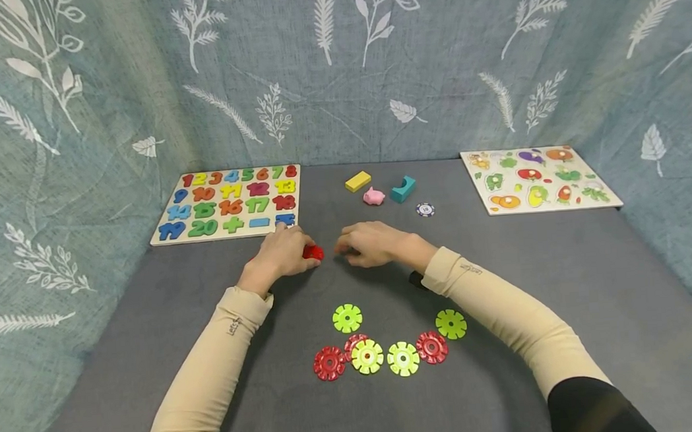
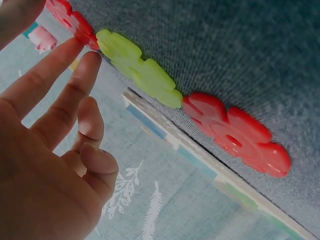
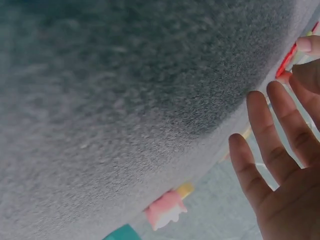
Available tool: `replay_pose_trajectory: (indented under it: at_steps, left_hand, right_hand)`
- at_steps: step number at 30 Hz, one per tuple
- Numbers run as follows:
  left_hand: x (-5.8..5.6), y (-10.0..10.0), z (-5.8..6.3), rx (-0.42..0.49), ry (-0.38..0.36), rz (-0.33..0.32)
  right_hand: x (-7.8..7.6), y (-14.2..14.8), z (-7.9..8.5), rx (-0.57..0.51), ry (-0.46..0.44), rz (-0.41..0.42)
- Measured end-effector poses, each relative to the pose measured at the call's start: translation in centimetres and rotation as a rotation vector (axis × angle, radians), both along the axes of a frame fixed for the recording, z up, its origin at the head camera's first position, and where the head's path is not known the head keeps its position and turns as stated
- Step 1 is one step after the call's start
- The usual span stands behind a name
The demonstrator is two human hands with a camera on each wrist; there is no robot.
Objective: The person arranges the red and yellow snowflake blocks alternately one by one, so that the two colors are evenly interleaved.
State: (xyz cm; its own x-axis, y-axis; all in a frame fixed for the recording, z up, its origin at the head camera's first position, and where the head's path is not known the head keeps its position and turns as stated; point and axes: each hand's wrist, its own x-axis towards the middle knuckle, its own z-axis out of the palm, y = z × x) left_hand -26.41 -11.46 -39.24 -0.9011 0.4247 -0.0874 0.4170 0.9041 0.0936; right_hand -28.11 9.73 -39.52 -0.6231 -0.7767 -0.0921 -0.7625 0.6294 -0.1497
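Gear discs (image 1: 366,355) untouched | left hand (image 1: 279,253) pinches red disc (image 1: 312,252) | right hand (image 1: 371,243) relaxed, empty

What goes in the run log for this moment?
left hand: holds red disc | right hand: beside it, grip unclear | seven discs nearer, untouched

four green discs (image 1: 347,318), four red discs (image 1: 329,364), two puzzle boards (image 1: 163,235)

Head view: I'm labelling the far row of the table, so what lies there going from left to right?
Wooden number puzzle board → yellow rectangular block → pink pig figure → teal block with an arched cut-out → round blue-and-white chip → wooden vegetable puzzle board.
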Motion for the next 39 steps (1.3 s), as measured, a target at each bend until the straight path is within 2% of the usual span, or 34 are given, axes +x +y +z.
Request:
replay_pose_trajectory:
  at_steps: [9,13,18,23,26,39]
  left_hand:
    - [-0.3,0.1,0.3,-0.012,-0.043,0.0]
    - [-0.3,0.1,0.4,-0.023,-0.046,0.001]
    - [-0.3,0.2,0.5,-0.028,-0.046,-0.002]
    - [-0.1,0.3,0.6,-0.016,-0.04,-0.002]
    - [0.0,0.3,0.6,-0.012,-0.037,-0.004]
    - [0.0,0.5,0.7,-0.007,-0.052,0.008]
  right_hand:
    - [1.6,0.7,0.4,0.079,-0.065,0.026]
    - [2.9,0.7,1.0,0.104,-0.11,0.079]
    - [5.0,-0.2,1.6,0.15,-0.162,0.187]
    - [6.6,-1.6,2.1,0.241,-0.145,0.27]
    - [7.2,-2.4,2.3,0.293,-0.141,0.277]
    - [7.9,-4.6,2.0,0.413,-0.081,0.29]
